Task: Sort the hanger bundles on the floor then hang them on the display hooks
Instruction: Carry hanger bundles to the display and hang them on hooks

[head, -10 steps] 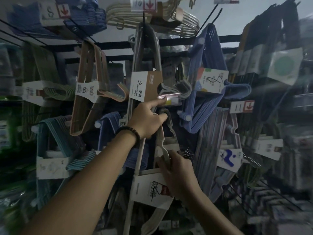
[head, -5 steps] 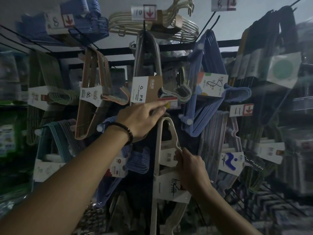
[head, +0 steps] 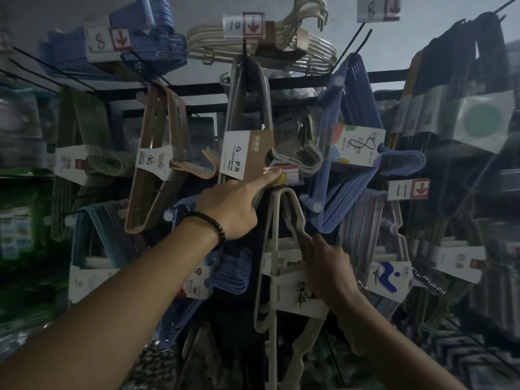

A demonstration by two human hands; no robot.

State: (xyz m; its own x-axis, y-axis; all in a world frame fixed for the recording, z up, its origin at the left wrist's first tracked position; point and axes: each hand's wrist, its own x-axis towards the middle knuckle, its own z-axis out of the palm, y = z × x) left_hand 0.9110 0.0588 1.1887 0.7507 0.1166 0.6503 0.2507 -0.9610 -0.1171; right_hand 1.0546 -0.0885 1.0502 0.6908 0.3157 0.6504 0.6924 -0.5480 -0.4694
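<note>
Against the crowded wall of display hooks, the left hand [head: 228,209] reached up with its index finger stretched out, the tip touching a small pink-and-yellow price tag [head: 284,175] at the end of a hook, its other fingers curled loosely and clamped on nothing. A black beaded bracelet [head: 209,225] circled that wrist. Just below the tag hung the beige plastic hanger bundle with a white paper band [head: 284,266], its rounded top corner directly under the tag (whether it sat on the hook or only near it could not be told). The right hand [head: 327,266] was closed on this bundle's right side, fingers wrapped around the bars above the band. Directly above, a grey hanger bundle with a brown-and-white cardboard sleeve [head: 247,153] hung from a black hook under a white price card marked 10 with a red arrow [head: 243,25]. To the right hung a blue plastic hanger bundle with a colourful printed card [head: 354,153], and to the left a pinkish-tan hanger bundle with a white label [head: 157,164].
</note>
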